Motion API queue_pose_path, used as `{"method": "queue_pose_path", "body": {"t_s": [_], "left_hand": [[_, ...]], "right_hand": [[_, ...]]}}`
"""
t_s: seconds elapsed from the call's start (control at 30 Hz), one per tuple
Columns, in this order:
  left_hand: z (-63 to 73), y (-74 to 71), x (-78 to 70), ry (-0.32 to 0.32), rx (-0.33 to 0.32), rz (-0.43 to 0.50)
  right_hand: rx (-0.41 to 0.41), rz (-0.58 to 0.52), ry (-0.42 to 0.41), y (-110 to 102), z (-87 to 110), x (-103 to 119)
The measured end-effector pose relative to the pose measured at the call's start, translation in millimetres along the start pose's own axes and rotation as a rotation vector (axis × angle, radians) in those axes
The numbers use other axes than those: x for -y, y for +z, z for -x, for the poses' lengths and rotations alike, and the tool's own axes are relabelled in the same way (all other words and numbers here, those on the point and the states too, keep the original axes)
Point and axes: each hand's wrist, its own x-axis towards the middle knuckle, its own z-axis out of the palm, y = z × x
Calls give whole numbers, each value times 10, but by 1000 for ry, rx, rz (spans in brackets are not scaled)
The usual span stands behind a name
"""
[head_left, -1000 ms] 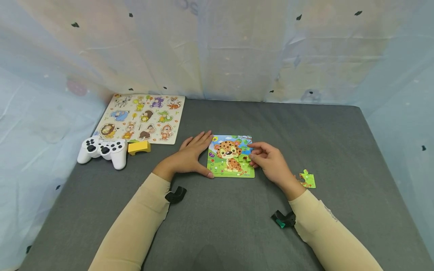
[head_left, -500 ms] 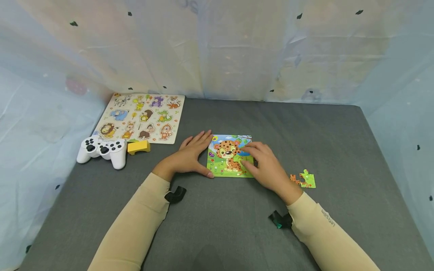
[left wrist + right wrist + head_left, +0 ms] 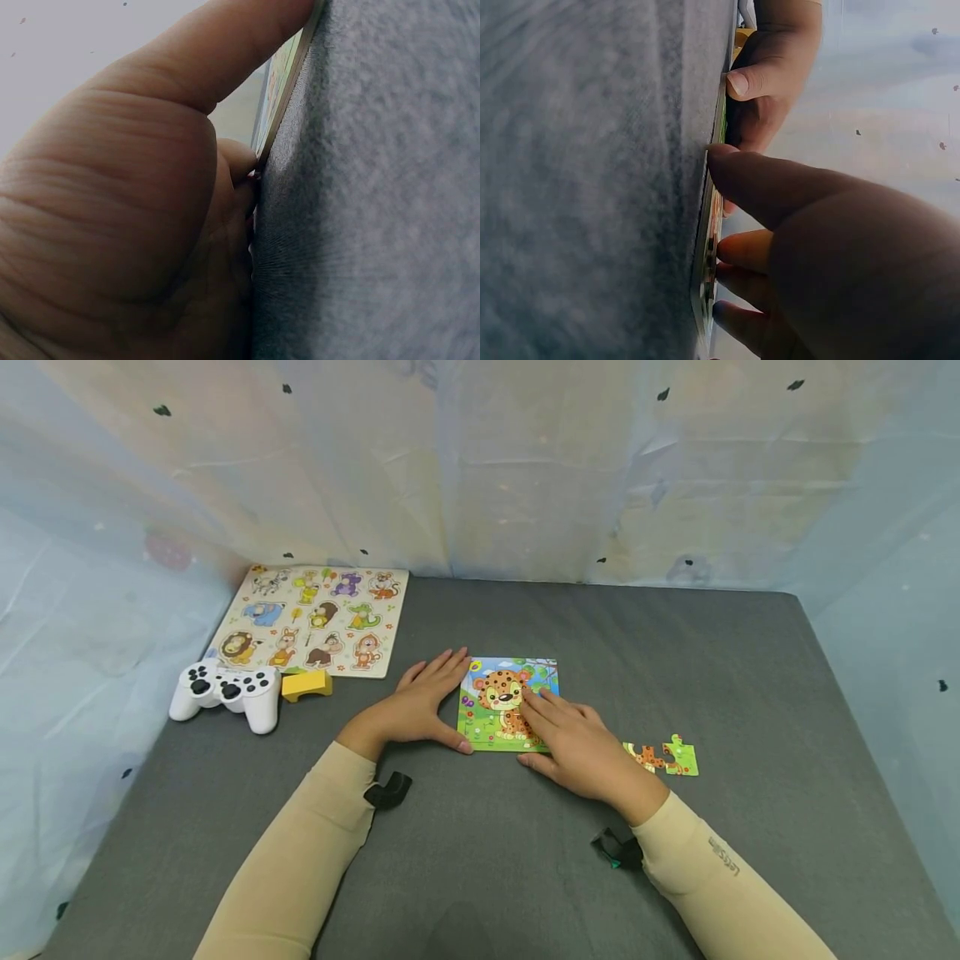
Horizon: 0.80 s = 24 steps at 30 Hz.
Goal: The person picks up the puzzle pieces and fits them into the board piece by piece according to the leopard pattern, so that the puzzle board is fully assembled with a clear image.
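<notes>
A small square leopard jigsaw puzzle (image 3: 486,725) lies flat on the grey tabletop, its lower right part covered by a hand. My left hand (image 3: 420,706) is spread along its left side, with fingertips at the upper left corner and the thumb at the lower left. My right hand (image 3: 581,753) rests straight fingers on the puzzle's right half, the thumb at the bottom edge. In the right wrist view, several fingertips (image 3: 731,319) touch the board's face. Right of that hand lie loose puzzle pieces, a green one (image 3: 684,758) and a spotted orange one (image 3: 647,757).
At the back left lies a large wooden animal puzzle board (image 3: 300,610). A white game controller (image 3: 258,697) and a yellow block (image 3: 306,685) sit at its front edge. A pale patterned curtain (image 3: 525,485) stands behind the grey tabletop (image 3: 510,860).
My right hand, earlier pinching a green puzzle piece at the right edge, has moved left over the puzzle and flattened its fingers onto it. The left hand stays in place.
</notes>
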Motion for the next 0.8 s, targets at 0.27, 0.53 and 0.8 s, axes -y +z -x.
{"method": "queue_pose_path", "body": {"t_s": [0.27,0.53,0.8], "left_hand": [[25,-73,-118,-10,10,-21],[20,-76,-120,-12,13,-23],[40,-67,-102,-5,15,-17]], "right_hand": [[12,28,18,-29,-1,10],[12,-13,13,-37,6,-12],[10,-62,12,3,-2,-45]]}}
